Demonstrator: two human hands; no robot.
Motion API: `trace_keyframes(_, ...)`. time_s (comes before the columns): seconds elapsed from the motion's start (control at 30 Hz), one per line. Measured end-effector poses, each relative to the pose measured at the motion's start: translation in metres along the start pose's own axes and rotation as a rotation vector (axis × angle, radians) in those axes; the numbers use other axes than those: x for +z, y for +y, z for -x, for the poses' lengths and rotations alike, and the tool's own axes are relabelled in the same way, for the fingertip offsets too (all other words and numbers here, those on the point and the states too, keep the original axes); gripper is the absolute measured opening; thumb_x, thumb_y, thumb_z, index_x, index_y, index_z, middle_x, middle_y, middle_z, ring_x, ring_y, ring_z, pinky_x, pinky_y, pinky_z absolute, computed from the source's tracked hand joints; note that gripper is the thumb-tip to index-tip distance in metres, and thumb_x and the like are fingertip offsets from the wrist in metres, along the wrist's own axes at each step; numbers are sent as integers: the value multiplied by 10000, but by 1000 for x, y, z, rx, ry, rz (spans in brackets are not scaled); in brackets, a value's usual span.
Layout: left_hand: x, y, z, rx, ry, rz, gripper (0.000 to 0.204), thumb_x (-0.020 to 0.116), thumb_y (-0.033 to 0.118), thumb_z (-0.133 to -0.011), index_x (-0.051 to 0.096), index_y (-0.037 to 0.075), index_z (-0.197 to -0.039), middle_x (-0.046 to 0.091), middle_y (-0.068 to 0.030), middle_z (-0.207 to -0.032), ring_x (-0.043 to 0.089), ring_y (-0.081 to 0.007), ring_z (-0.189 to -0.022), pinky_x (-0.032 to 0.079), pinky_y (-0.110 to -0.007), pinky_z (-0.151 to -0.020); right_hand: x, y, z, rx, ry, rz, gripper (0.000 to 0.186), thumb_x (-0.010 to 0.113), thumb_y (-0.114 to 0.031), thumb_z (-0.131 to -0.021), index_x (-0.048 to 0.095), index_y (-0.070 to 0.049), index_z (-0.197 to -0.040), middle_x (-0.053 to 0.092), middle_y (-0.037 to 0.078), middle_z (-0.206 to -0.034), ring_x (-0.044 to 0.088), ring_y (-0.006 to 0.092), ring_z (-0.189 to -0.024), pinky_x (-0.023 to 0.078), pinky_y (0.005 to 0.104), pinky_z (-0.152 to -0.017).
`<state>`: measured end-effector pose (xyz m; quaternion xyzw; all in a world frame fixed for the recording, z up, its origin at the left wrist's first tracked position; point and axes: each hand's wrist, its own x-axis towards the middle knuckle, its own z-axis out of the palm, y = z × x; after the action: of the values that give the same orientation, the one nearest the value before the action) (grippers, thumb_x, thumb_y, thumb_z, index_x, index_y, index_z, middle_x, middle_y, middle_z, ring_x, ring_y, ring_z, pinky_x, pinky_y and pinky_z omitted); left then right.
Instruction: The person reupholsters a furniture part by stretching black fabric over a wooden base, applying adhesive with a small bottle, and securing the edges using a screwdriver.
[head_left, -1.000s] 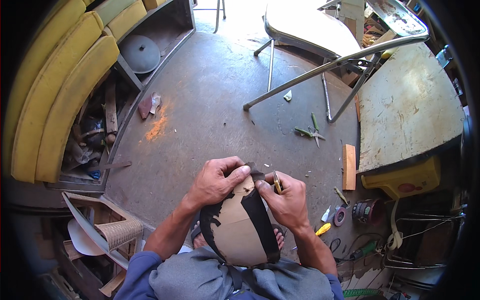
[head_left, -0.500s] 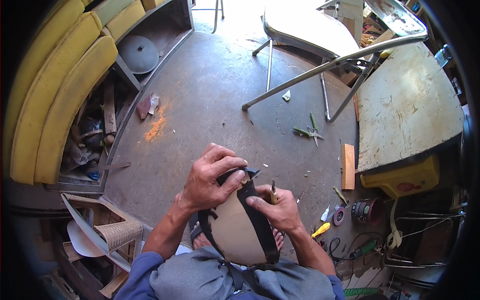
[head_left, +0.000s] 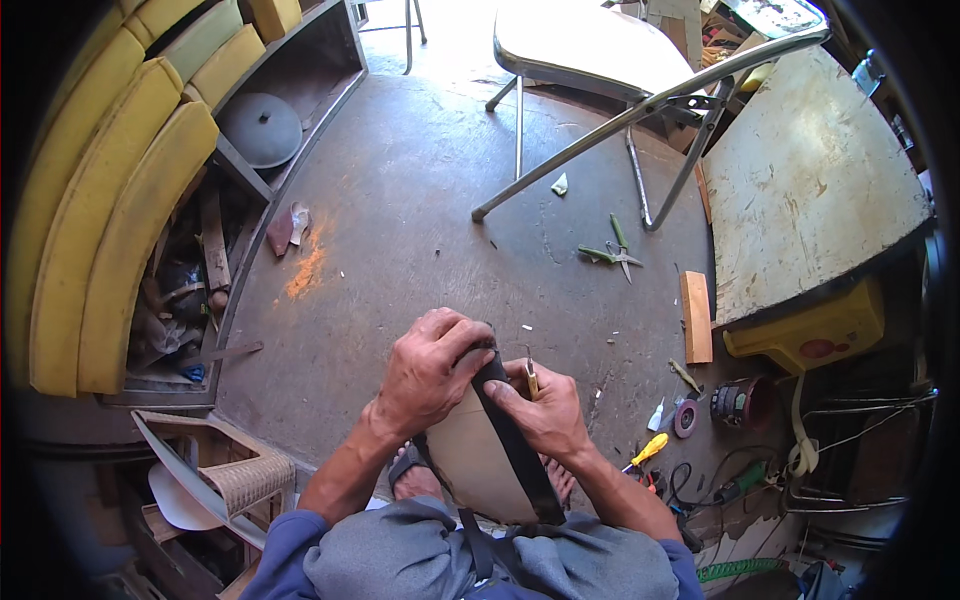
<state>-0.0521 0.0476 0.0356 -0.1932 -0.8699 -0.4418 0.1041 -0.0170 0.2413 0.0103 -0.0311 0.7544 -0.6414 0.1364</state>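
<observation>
A curved beige panel [head_left: 470,452] with a black covering strip [head_left: 513,435] along its edge stands tilted against my lap. My left hand [head_left: 432,368] is closed over its far upper end, thumb toward the beige face and fingers over the black edge. My right hand [head_left: 545,405] presses its thumb on the black strip at the right side. In that same hand is a small tool with a yellowish handle [head_left: 532,385] and a thin, dark metal tip pointing up. The fingers behind the panel are hidden.
Ahead on the floor lie green-handled pliers [head_left: 612,250] and a wood block [head_left: 696,317]. To the right are a yellow screwdriver [head_left: 650,450], a grinding disc [head_left: 685,418] and a power tool [head_left: 742,482]. A metal-framed chair [head_left: 590,60] stands beyond; yellow cushions [head_left: 130,240] are stacked left.
The panel has turned so its black edge strip faces up more. The flap at its far end no longer sticks out. My left fingers have shifted over that end; the view has shifted slightly.
</observation>
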Motion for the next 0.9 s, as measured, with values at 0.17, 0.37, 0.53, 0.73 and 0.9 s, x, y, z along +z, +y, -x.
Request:
trace_keyframes(0.17,-6,7,-6,97,-104,-126,200,761,109,-865,739,98,-1063,634,-98,-903,653,-281,-830,516,-406,-788,-1,-3,-1,18,-7,108,274,743,-234,-950,714,-7,-1100,738,129,-784,670,91,-691,541,320,-630)
trace_keyframes(0.37,-3,-2,-3,127,-110,-180,156,718,48,-851,678,62,-1001,625,-107,-914,639,-306,-838,494,-422,-775,2,-5,0,-48,6,107,262,726,-223,-959,712,-1,-1098,706,139,-749,650,108,-660,526,328,-614)
trace_keyframes(0.53,10,-6,4,73,15,-126,137,660,-29,-842,626,29,-962,610,-119,-899,615,-334,-820,493,-440,-759,4,-8,1,-55,12,89,274,720,-199,-963,692,7,-1141,702,135,-745,648,114,-661,525,330,-614)
trace_keyframes(0.73,18,-8,8,64,134,-36,183,652,-91,-834,631,10,-986,617,-142,-876,643,-331,-766,533,-407,-696,5,-10,5,-80,69,72,330,734,-170,-954,663,8,-1222,704,138,-746,655,102,-675,527,316,-613)
trace_keyframes(0.9,18,6,14,-52,301,28,167,710,45,-909,637,12,-1055,617,-151,-1002,633,-327,-933,516,-417,-811,4,-11,4,-87,117,47,383,729,-111,-960,656,-2,-1319,677,-1,-748,573,22,-671,470,235,-570)
